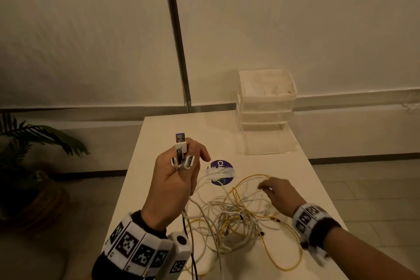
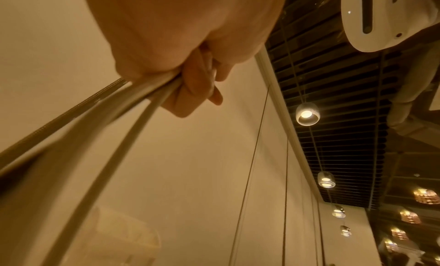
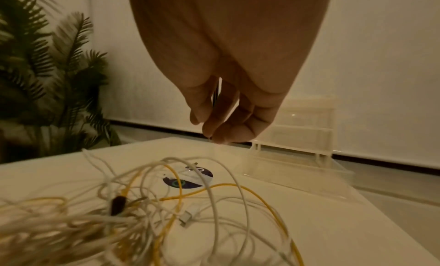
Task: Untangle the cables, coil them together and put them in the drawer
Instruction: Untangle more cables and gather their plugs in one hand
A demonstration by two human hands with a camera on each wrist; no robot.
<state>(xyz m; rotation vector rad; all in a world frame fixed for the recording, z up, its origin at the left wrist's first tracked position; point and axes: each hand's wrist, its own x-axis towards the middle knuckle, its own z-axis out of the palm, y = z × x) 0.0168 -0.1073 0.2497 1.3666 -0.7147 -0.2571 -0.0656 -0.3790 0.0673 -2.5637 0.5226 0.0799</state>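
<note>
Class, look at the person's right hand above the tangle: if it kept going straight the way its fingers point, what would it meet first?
Probably the round purple sticker on the table; the right hand points left past a yellow cable loop. Depth is unclear.

Dim, warm amber light throughout. Glowing pendant lamps (image 2: 307, 116) toward three o'clock in the left wrist view, against dark ceiling. Cables (image 3: 59, 232) smeared out of focus at seven o'clock in the right wrist view. Straight wall lines bowed at head view edges.
</note>
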